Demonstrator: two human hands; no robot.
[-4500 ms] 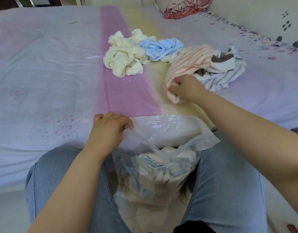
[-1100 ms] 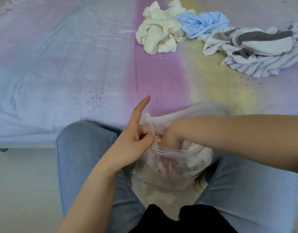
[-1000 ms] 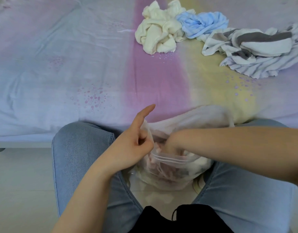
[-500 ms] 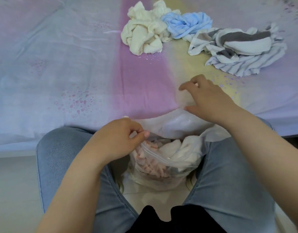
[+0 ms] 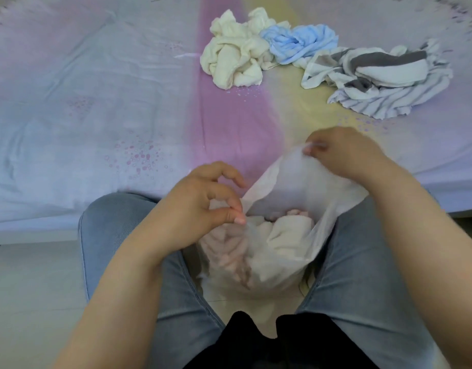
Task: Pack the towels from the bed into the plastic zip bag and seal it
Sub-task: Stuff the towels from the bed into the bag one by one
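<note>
Pastel bedsheet [image 5: 96,102], three crumpled towels [image 5: 235,67], pale floor [image 5: 30,288]

A single head-worn wide-angle camera looks steeply forward and down from close above the person's lap at the frame's bottom, with the bed [image 5: 96,102] filling the upper half and no second view to share it.

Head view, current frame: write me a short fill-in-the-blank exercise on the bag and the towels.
1. The plastic zip bag sits between the person's ____.
2. The blue towel lies between the cream towel and the ____ towel.
3. Both the left hand and the right hand pinch the bag's ____.
4. The bag's mouth is ____.

Missing words: knees; striped; rim; open
</note>
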